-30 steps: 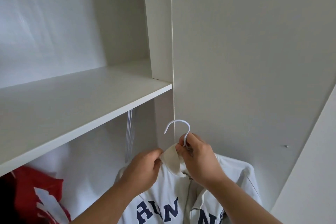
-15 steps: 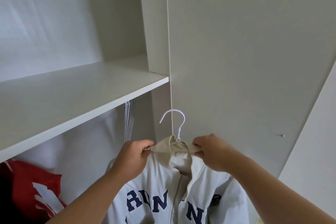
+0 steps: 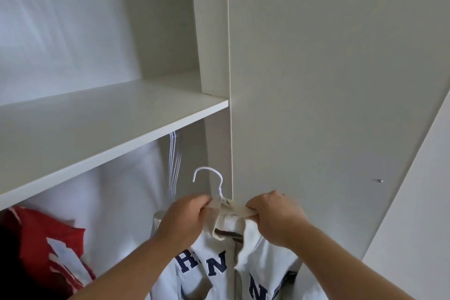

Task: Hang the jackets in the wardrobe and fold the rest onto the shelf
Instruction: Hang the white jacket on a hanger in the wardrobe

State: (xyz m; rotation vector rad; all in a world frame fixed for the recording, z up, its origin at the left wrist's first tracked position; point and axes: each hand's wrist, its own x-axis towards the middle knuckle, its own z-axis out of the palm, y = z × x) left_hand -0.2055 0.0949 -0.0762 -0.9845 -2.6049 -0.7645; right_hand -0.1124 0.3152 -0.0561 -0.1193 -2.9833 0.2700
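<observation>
Left hand (image 3: 185, 221): fingers curled shut, pinching the left side of the collar (image 3: 239, 209); bare forearm runs down to the lower edge.
Right hand (image 3: 277, 217): fingers and thumb closed on the right side of the collar, pulling the band flat between the two grips.
Jacket (image 3: 214, 273): white, soft knit or fleece, with a cream ribbed collar and navy block letters across the chest; a front opening runs down the middle. It hangs below both grips, in front of the lower wardrobe bay.
Hanger (image 3: 209, 184): thin white wire or plastic with a rounded open hook, rising between and just above the two grips; its shoulders are hidden inside the jacket. The hook is free, touching nothing.
Spare hangers (image 3: 174, 165): a bunch of thin white ones, hanging under the shelf, above and left of the left grip.
Shelf (image 3: 102, 124): smooth, flat white board, well above both grips.
Red garment (image 3: 46, 246): red cloth with white markings, far left of the left grip, in the lower bay.
Door (image 3: 328, 105): plain matte white panel, open, behind and above the right grip.
</observation>
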